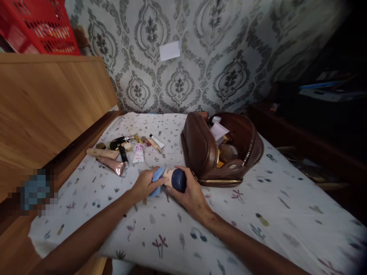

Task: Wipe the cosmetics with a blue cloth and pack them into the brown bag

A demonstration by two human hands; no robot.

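Note:
My right hand (195,196) is closed around a small cream bottle (169,176) with a rounded dark blue cap (179,180), held tilted above the bed-like printed sheet. My left hand (145,184) pinches a light blue cloth (157,180) and presses it against the bottle's other end. Just beyond my right hand stands an open brown toiletry bag (200,152), with a pink packet (219,131) and a round clear container (229,152) inside. Left of the bag lie a white and pink tube (138,153), a rose-gold tube (110,164), a beige tube (102,153) and several other cosmetics.
A white patterned cloth (172,244) covers the surface beneath. Along the left runs a wooden panel (51,91), with a red plastic basket (48,30) on top. Patterned wallpaper (177,84) rises behind. Dark furniture (286,126) stands at the right.

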